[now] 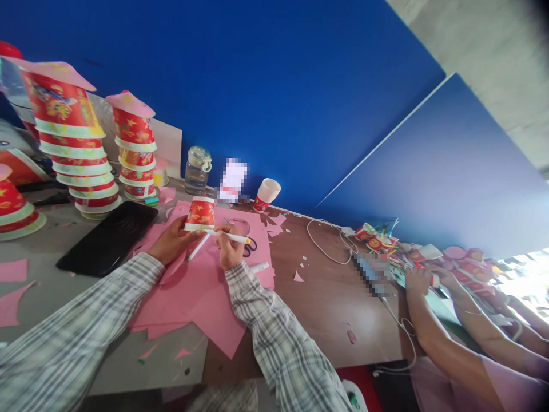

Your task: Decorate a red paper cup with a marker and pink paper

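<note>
My left hand (171,243) is closed on a red paper cup (201,213), held upside down with its pale rim at the bottom. In my right hand (229,249) is a white marker pen (229,234) with a yellow end; its other end meets the cup's rim. Under both hands lie pink paper sheets (193,303). A second white marker (198,247) with a green end rests on them, just below the cup. Scissors with black handles (250,247) lie right of my right hand, near another white marker (259,267).
Stacked red cups with pink paper tops (60,103) stand at the left, beside a second stack (134,126). A black tablet-like slab (109,239) lies nearby. Behind are a glass jar (197,171) and a tilted cup (266,194). A co-worker's hands (420,280) work at the right.
</note>
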Tool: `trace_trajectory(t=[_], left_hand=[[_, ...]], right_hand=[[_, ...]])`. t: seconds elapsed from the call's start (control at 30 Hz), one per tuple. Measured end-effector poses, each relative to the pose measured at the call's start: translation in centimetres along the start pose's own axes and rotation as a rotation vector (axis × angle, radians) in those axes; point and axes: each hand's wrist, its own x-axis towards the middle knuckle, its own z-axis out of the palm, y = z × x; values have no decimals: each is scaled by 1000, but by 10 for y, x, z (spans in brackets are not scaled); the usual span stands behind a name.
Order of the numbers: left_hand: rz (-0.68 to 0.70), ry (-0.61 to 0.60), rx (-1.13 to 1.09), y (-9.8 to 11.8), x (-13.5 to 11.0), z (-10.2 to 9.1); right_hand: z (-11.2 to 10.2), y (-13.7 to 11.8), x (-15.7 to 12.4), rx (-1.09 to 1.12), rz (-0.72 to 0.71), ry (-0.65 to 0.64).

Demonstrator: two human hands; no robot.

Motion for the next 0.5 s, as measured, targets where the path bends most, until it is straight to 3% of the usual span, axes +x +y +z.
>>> trace_trajectory(t=[0.5], left_hand=[[66,-14,-47,-3,1,0]], right_hand=[[3,-2,1,40,3,25]])
